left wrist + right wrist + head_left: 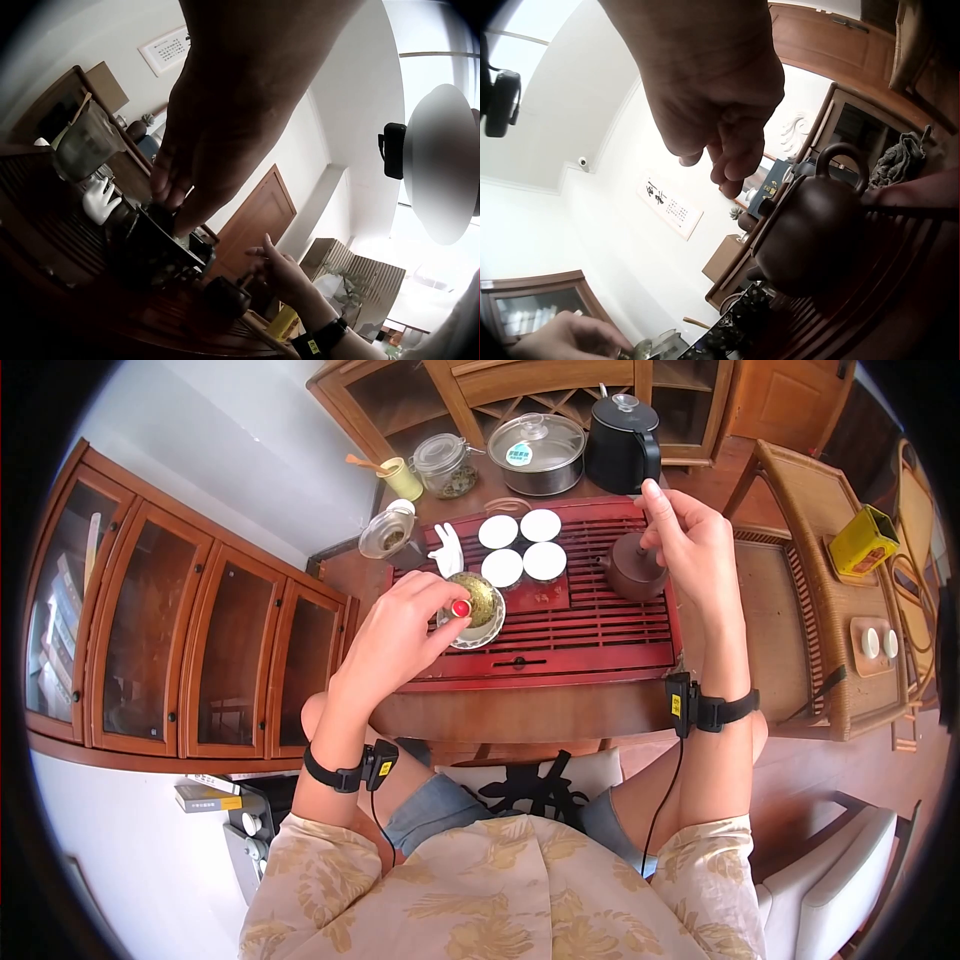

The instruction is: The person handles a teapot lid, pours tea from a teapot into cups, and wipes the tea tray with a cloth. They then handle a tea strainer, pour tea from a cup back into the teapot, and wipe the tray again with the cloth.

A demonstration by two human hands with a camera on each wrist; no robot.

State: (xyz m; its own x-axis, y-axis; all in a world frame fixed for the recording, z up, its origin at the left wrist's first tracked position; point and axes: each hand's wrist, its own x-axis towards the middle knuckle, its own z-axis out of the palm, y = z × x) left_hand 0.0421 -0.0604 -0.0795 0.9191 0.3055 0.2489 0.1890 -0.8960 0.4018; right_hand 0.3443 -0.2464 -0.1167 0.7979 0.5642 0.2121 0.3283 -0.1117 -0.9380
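My left hand (400, 622) is at the near left of the tea tray (610, 650). Its thumb and fingers pinch a small knob with a round red end (460, 608). Beside the knob shows a mottled yellow-green disc (483, 600), over a patterned bowl (487, 637) with a pale rim; I cannot tell whether knob and disc are one piece. My right hand (695, 545) hovers by a dark brown teapot (632, 572), its fingers loosely curled around nothing. In the right wrist view a gap separates this hand (720, 120) from the teapot (817, 232).
Several white cups (502, 568) stand mid-tray, beside a white hand-shaped ornament (446, 550). Behind are a glass jar (447, 468), a lidded steel pot (537, 457) and a black kettle (622, 442). A wicker cart (790, 600) with a yellow tin (862, 542) stands right.
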